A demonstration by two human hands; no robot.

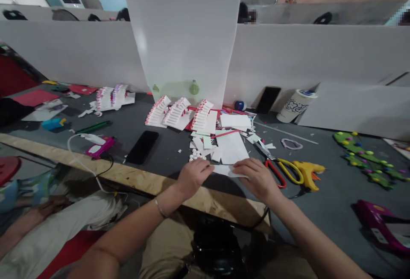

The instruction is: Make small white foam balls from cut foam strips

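A small strip of white paper [223, 169] is stretched between my two hands, close to the table's front edge. The fingers of my left hand [194, 175] pinch its left end, and my right hand [255, 177] grips the right end. Just beyond lie white paper pieces [231, 148] and a small heap of white round pellets [196, 155]. To the right of my right hand are scissors [282, 168] with red and yellow handles, and beside them a yellow glue gun [309, 174].
Folded white paper pieces with red-tipped rows [179, 113] stand before a tall white board [188, 39]. A black phone [142, 146] lies at left; a paper cup [295, 106] and another phone [268, 99] stand at back right. A seated person's arm [30, 219] shows at lower left.
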